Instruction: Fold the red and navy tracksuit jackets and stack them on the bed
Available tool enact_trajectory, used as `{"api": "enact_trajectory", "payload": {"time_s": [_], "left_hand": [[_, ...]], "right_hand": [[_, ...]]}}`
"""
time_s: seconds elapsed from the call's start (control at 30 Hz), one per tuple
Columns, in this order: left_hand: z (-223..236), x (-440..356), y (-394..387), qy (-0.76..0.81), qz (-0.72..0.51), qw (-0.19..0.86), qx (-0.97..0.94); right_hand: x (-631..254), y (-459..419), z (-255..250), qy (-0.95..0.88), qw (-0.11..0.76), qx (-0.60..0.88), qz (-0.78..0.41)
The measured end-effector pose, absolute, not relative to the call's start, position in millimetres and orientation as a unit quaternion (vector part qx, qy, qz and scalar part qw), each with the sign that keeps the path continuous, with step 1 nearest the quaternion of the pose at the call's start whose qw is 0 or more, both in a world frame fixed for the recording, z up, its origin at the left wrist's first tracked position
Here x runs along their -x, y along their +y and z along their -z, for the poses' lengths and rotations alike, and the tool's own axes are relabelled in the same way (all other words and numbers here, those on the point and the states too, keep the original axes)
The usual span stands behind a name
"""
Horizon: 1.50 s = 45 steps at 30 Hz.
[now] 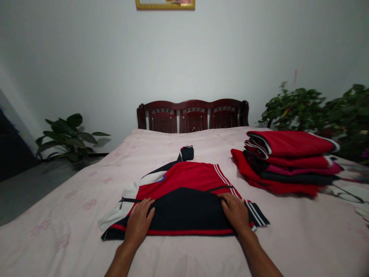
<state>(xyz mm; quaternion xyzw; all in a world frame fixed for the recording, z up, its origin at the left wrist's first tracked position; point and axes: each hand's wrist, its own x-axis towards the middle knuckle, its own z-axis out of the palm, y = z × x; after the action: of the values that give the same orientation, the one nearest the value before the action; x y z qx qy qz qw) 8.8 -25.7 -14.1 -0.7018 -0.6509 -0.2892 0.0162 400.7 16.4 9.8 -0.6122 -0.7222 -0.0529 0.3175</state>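
Note:
A red, navy and white zip track jacket [184, 181] lies flat on the pale pink bedspread [72, 200], partly folded, with striped white trim along its edges. One navy sleeve cuff [186, 154] points toward the headboard. My left hand [139, 221] rests palm down on the navy panel near the jacket's left side. My right hand [235, 211] presses on the navy panel at the right, fingers spread. Neither hand grips the cloth. To the right stands a stack of folded red and dark garments [284, 163], out of reach of both hands' current spots.
A dark red wooden headboard [193, 115] closes the far end of the bed, below a gold-framed picture [165, 4] on the wall. A leafy potted plant [70, 138] stands on the floor at left. Dense green foliage [314, 115] rises beyond the bed's right side.

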Motion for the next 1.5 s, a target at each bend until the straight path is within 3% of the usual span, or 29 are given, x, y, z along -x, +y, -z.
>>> {"api": "enact_trajectory", "payload": {"time_s": [1.5], "left_hand": [[11.5, -9.0, -26.1, -0.650, 0.295, 0.012, 0.700]], "right_hand": [[-402.1, 16.6, -9.1, -0.724, 0.312, 0.613, 0.045]]}}
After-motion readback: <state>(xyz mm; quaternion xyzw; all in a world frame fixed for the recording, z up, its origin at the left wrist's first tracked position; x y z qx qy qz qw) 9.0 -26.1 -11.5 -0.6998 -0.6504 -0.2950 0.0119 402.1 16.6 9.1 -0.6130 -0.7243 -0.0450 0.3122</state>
